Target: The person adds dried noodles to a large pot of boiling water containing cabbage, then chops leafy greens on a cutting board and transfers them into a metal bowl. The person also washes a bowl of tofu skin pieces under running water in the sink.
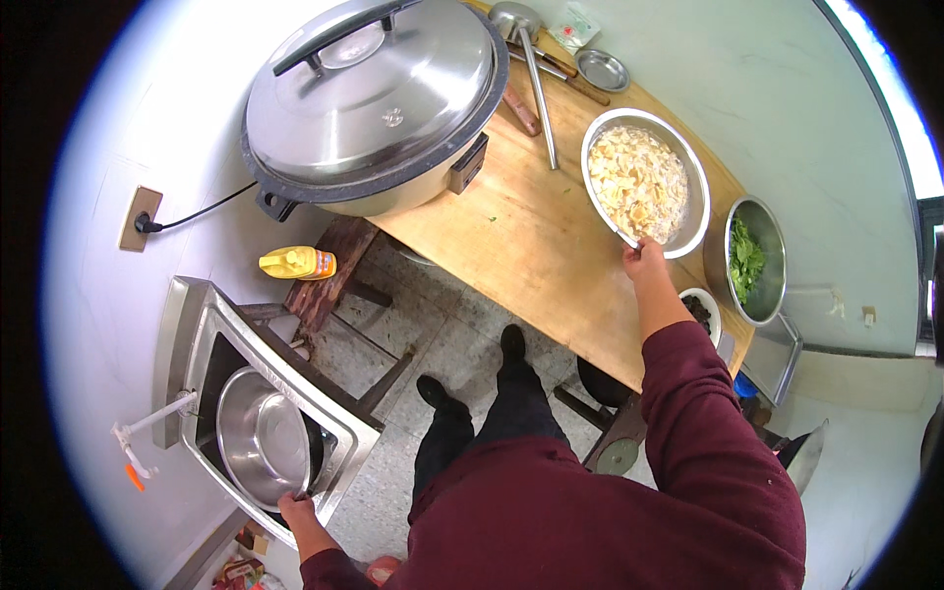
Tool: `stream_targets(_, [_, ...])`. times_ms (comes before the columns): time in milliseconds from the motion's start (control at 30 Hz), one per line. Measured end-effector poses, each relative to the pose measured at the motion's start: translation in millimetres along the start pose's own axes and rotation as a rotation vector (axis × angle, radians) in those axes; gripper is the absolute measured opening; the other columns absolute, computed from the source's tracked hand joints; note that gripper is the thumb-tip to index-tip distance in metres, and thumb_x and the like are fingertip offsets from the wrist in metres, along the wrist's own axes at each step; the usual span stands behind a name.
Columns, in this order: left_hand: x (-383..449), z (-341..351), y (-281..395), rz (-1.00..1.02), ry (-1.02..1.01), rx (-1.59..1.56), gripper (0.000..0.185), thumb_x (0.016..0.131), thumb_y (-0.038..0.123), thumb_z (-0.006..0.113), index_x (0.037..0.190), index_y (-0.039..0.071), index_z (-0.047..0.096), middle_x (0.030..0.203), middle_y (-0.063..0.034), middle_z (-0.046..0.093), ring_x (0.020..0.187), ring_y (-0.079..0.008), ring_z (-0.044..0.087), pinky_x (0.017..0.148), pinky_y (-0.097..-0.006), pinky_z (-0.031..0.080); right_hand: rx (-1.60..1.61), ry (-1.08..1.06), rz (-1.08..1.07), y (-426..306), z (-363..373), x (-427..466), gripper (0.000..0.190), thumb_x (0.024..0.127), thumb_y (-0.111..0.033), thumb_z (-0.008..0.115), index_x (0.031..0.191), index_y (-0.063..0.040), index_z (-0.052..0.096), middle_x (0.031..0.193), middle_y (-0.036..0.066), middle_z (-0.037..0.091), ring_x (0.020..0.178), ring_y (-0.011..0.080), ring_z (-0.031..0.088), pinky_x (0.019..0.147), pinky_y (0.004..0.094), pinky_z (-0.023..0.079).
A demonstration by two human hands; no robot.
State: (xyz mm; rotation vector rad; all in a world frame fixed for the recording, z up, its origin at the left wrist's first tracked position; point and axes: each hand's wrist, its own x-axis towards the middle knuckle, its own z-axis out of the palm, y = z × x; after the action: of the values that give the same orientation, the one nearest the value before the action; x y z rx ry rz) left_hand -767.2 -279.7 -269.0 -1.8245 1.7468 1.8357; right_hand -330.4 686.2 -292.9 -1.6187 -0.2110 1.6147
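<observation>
Down at the left, my left hand (296, 509) grips the near rim of a wide stainless steel basin (258, 435), which rests in the sink (345, 450). The inside of that basin looks bare. My right hand (644, 258) pinches the near rim of a steel bowl (697, 184) on the wooden table. A short pale metal piece (625, 237) shows at the rim beside my fingers; I cannot tell whether it is a utensil handle. Pale yellow food pieces (638, 181) in liquid fill much of the bowl.
A large lidded electric cooker (369, 110) covers the table's left end. A ladle (542, 103), wooden-handled tools (522, 110) and a small dish (602, 70) lie behind. Leafy greens (746, 258) sit in a deep bowl (774, 273). A yellow bottle (297, 262) stands on a wooden stool (324, 284).
</observation>
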Motion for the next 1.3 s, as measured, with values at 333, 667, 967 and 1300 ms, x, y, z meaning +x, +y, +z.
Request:
stream_targets(333, [64,19,-10,-0.013,-0.014,0.114,0.015,0.087,0.005,0.056,0.101,0.001,0.061,0.115,-0.0164,0.062,0.104,-0.0345,0.063,0.088,-0.0483,0.054,0.049,0.024,0.088,94,-74,-94,0.005,0.088,-0.004,0.057,0.089,-0.006,0.052,0.082,0.009,0.060,0.066,0.0230,0.059,0.046,0.0258,0.043])
stream_targets(667, [25,-70,35,0.054,-0.073,-0.048,0.023,0.077,-0.002,0.057,0.076,0.013,0.040,0.072,0.0006,0.041,0.055,-0.0164,0.041,0.048,-0.0308,0.034,0.087,0.078,0.037,119,-107,-151,0.010,0.086,-0.003,0.056,0.089,-0.011,0.051,0.078,0.003,0.053,0.061,0.0181,0.050,0.047,0.0292,0.039])
stream_targets(967, [-131,-181,51,0.175,-0.480,0.057,0.034,0.077,0.003,0.061,0.111,-0.002,0.065,0.119,-0.0161,0.069,0.115,-0.0350,0.067,0.107,-0.0508,0.054,-0.016,0.031,0.003,64,-113,-112,0.014,0.087,-0.008,0.059,0.098,-0.012,0.052,0.086,0.003,0.052,0.067,0.0160,0.049,0.047,0.0285,0.036])
stream_targets(1300, [-371,42,-90,0.406,-0.755,0.456,0.023,0.081,-0.004,0.061,0.104,-0.004,0.064,0.096,-0.0122,0.068,0.081,-0.0296,0.069,0.075,-0.0436,0.062,-0.255,0.039,-0.045,-65,-74,-24,0.014,0.098,-0.021,0.067,0.105,-0.011,0.059,0.081,0.002,0.058,0.059,0.0145,0.049,0.045,0.0288,0.035])
